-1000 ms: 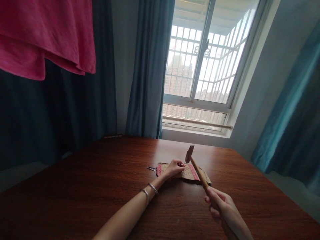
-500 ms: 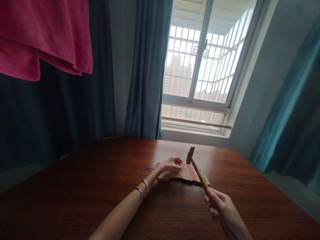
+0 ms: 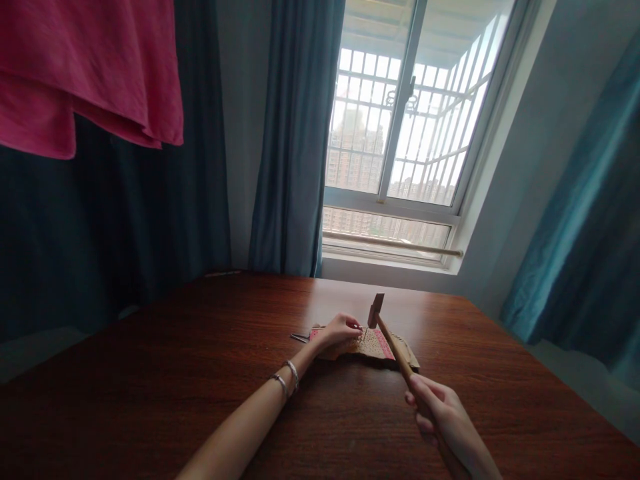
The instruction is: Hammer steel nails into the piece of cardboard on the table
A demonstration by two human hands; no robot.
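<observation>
A flat tan piece of cardboard (image 3: pixel 373 343), pocked with many small holes and crossed by pink strips, lies on the table. Over its left part, my left hand (image 3: pixel 343 330) is closed in a pinch. A thin dark nail-like rod (image 3: pixel 365 335) stands upright on the cardboard at those fingertips; its exact grip is too small to make out clearly. My right hand (image 3: pixel 440 407) is wrapped round the wooden handle of a hammer (image 3: pixel 395 340). The hammer's head (image 3: pixel 375 311) is raised just above and to the right of the rod.
Thin metal tools (image 3: pixel 300 337) lie at the cardboard's left edge. The brown wooden table (image 3: pixel 225 347) reaches toward a barred window (image 3: pixel 395 133) and blue curtains (image 3: pixel 295 147). A pink cloth (image 3: pixel 100 73) hangs at the upper left.
The hammer head has shifted slightly left, toward the left fingertips. My left hand has moved slightly left, and the rod beside its fingertips shows more plainly.
</observation>
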